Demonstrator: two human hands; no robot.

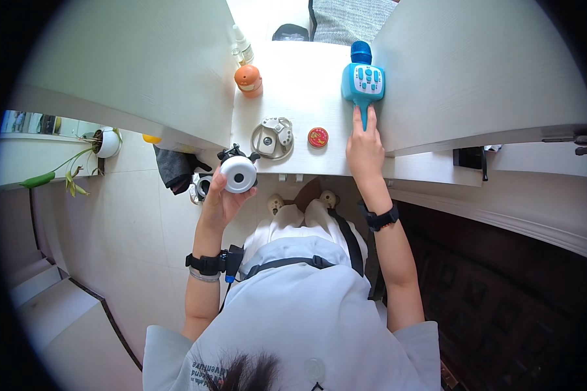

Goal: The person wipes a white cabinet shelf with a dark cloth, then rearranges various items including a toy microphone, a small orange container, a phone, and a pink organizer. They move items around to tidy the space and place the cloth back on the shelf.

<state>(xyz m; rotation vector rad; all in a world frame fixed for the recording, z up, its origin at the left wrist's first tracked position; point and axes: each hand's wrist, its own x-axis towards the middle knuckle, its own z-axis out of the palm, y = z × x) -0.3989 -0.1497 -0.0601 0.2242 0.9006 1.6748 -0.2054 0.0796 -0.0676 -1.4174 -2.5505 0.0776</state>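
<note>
My left hand [218, 198] holds a round white device with a black clamp [238, 174] in front of the shelf's front edge, its round face towards me. At the right side of the white shelf [293, 83], my right hand [366, 149] is on a blue toy microphone [364, 80]. Its thin handle passes between two of my fingers; the thumb is hidden. The microphone's button panel faces up, and its head points away from me. Between my hands lie a coiled grey lock with riveted links [273, 139] and a small round red tin [318, 138].
An orange lidded container [249, 81] and a clear spray bottle [243, 44] stand along the left panel [142, 58]. Another tall panel [479, 68] borders the right side. A potted plant [108, 142] and a dark cloth item [176, 166] are at the left.
</note>
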